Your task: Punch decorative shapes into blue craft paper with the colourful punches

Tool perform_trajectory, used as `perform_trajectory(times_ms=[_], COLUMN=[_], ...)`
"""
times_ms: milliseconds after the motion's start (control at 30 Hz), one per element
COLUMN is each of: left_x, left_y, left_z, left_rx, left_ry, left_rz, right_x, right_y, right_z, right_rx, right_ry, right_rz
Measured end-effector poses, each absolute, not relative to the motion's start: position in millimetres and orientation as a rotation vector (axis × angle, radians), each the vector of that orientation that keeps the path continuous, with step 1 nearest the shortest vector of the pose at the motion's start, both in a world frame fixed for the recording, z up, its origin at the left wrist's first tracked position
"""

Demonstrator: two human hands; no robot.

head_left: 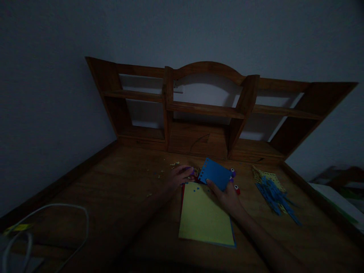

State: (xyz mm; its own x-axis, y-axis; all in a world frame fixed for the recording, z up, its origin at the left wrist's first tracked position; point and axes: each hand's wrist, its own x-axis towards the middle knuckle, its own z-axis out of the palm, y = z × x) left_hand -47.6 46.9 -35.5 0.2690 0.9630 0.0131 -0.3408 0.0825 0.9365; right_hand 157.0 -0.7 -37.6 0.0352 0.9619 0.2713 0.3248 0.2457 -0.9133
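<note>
1. From where I stand, the right hand (229,198) grips a blue card (216,175), thumb on top, above the far end of a yellow sheet (206,222).
2. The left hand (178,175) looks closed round a small purple piece (189,170), just left of the card's notched edge; the gloom hides its exact hold.
3. I'd judge it best to hold the card flat and firm, thumb well clear of that edge, and square it to the purple piece.
4. Blue scraps (198,188) on the sheet are worth brushing off so that nothing slips underneath.
5. I make out no box or tray. The wooden shelf unit (206,110) at the worktop's (125,182) far side has compartments; a white socket (178,89) shows through the upper middle one.
6. Blue strips (271,195) lie loose at right.
</note>
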Motion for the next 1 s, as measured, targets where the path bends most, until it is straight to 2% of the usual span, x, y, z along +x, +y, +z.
perform_trajectory(times_ms=[400, 1000], left_x=[-52.4, -56.7], left_y=[58.7, 48.5], left_z=[-42.1, -33.6], left_rx=[0.901, 0.904], left_ry=[0.766, 0.807], left_rz=[1.122, 1.189], right_x=[157.6, 162.3], right_y=[-2.3, 1.0], right_z=[-34.9, -31.9], right_rx=[-1.306, -1.426], right_ry=[-1.761, -1.732], right_rz=[0.438, 0.344])
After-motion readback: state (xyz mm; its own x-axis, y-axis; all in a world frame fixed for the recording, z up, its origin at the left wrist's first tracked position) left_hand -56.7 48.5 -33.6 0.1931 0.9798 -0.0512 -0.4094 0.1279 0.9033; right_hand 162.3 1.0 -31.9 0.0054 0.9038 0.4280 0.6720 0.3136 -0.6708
